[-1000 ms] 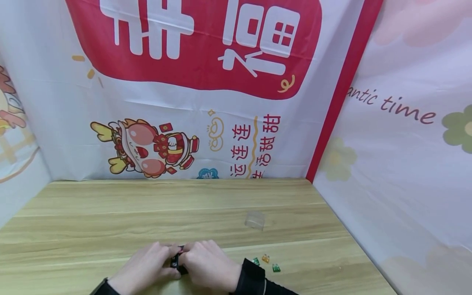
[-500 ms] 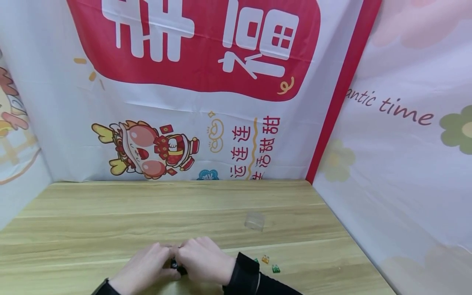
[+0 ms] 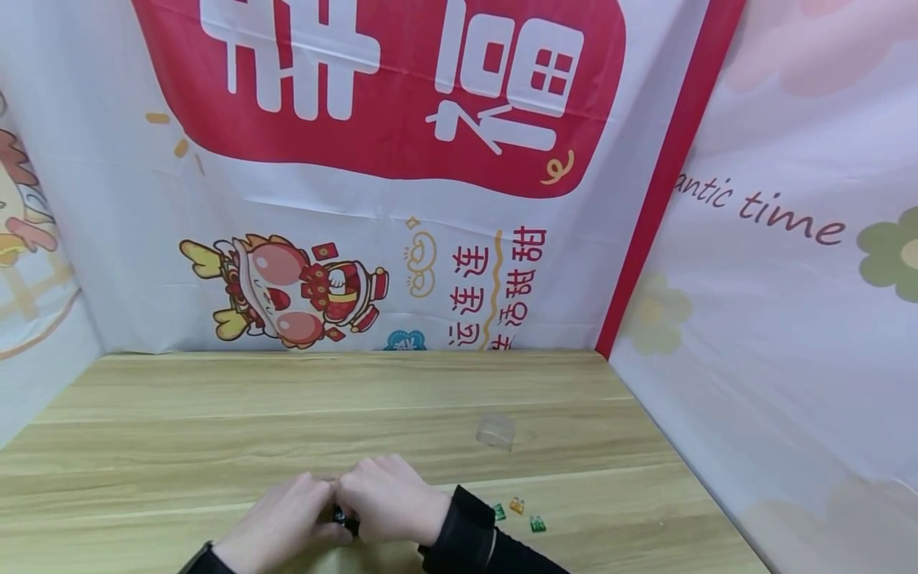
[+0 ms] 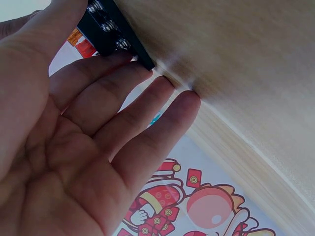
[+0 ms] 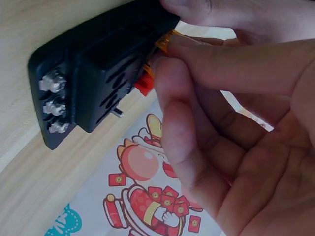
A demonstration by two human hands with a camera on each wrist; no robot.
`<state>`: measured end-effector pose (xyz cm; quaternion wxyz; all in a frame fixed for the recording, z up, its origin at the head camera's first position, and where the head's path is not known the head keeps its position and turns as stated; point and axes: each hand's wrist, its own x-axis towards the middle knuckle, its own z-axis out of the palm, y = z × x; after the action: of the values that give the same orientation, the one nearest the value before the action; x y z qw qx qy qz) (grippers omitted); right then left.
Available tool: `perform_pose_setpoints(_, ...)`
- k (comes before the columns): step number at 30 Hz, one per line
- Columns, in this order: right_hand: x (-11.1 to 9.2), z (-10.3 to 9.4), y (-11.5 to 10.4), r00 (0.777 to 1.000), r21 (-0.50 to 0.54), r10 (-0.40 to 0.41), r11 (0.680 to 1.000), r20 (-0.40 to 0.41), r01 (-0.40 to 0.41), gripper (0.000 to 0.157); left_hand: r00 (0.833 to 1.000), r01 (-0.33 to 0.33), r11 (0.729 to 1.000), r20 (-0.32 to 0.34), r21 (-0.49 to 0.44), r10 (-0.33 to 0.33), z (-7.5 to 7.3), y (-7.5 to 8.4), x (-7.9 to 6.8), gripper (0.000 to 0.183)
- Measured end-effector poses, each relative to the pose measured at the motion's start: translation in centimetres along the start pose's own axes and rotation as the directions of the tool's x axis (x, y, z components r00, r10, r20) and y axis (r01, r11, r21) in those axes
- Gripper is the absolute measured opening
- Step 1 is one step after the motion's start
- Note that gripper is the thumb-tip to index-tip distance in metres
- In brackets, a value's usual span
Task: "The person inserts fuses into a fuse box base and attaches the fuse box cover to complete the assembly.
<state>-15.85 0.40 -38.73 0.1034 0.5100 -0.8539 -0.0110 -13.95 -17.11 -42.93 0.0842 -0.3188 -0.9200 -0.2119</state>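
A black fuse block (image 5: 106, 73) with metal screw terminals along its edge is held in my left hand (image 3: 280, 518), low over the table. In the left wrist view, its long fingers reach under the block (image 4: 106, 29) with the thumb on the other side. My right hand (image 3: 390, 498) is up against the left one and pinches an orange blade fuse (image 5: 165, 42) between thumb and forefinger, right at the block's slots. Beside it, a red blade fuse (image 5: 143, 84) sits in the block. From the head view, the hands cover most of the block.
Two green blade fuses, one nearer (image 3: 538, 524) and one by the sleeve (image 3: 500, 512), lie right of the hands with an orange fuse (image 3: 517, 505). A clear plastic cover (image 3: 496, 430) rests farther back. Printed cloth (image 3: 344, 191) hangs behind the wooden table (image 3: 215, 430).
My right hand has shifted slightly left and upward over the block, hiding more of it, and its sleeve has moved left too. The left hand stays almost in place.
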Motion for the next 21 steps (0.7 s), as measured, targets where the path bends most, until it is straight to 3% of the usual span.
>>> perform_pose_setpoints(11, 0.36, -0.12, -0.23, 0.992, 0.021, 0.078, 0.996, 0.098, -0.081, 0.036, 1.000, 0.000, 1.000, 0.009, -0.008, 0.000, 0.09, -0.06, 0.07, 0.022)
perform_pose_setpoints(21, 0.40, 0.01, -0.19, 0.995, 0.029, 0.061, 0.998, 0.073, -0.063, 0.037, 1.000, -0.007, 0.999, 0.016, -0.038, 0.008, 0.01, -0.10, 0.03, 0.020)
